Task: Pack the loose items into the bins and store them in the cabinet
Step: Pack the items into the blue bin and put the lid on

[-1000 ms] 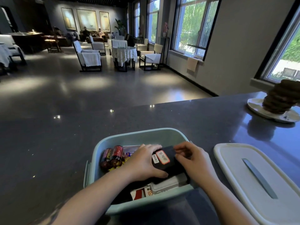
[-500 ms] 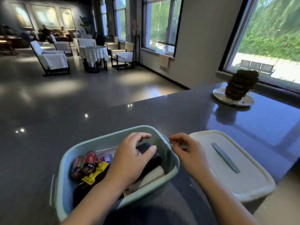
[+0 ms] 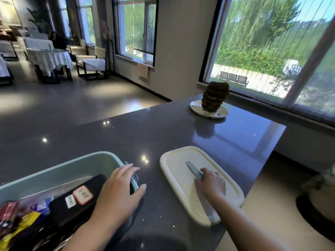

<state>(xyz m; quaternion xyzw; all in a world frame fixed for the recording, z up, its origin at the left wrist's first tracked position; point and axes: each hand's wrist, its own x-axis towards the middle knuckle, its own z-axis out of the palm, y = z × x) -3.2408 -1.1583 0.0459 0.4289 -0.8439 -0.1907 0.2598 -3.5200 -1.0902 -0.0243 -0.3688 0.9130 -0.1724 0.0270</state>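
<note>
Your left hand (image 3: 117, 192) rests open on the bin (image 3: 76, 165), your right hand (image 3: 211, 183) pinches the lid (image 3: 177, 171) handle; it could slip off the worktop (image 3: 108, 138) edge.

pale green bin (image 3: 76, 171) holds a black case (image 3: 72, 201) and packets; its white lid (image 3: 183, 176) lies flat beside it

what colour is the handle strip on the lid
Grey-blue, set on the cream-white lid; the handle strip shows best in the head view.

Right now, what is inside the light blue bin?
The bin holds a black case with labels, red batteries and a yellow packet. Whatever lies below them is covered.
</note>
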